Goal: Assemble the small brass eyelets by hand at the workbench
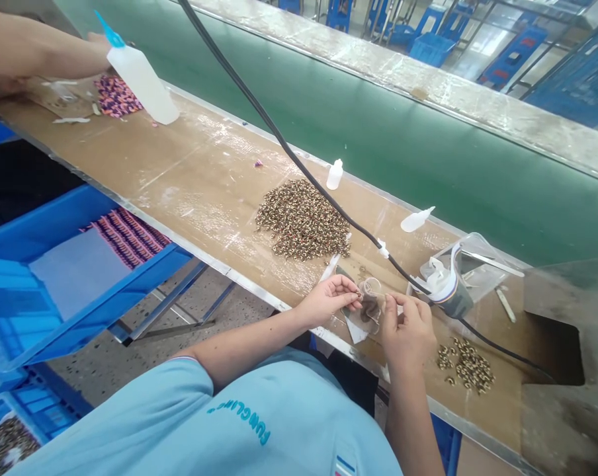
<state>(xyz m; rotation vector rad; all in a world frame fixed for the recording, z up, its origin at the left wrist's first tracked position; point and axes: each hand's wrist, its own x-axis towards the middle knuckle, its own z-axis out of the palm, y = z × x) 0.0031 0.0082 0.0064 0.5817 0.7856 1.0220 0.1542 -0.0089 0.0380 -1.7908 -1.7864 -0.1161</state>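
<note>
My left hand is closed in a pinch on a tiny brownish piece at its fingertips. Facing it across a small gap, my right hand has thumb and fingers pressed together; what they hold is too small to make out. Between the hands a small clear round container stands on the table. Just beyond my left hand spreads a large pile of small gold-and-dark pieces. A smaller pile of similar pieces lies to the right of my right hand.
A black cable crosses above the brown table. Small white bottles and a lamp-like device stand beyond my hands. At the left are a large bottle, another person's arm and a blue crate.
</note>
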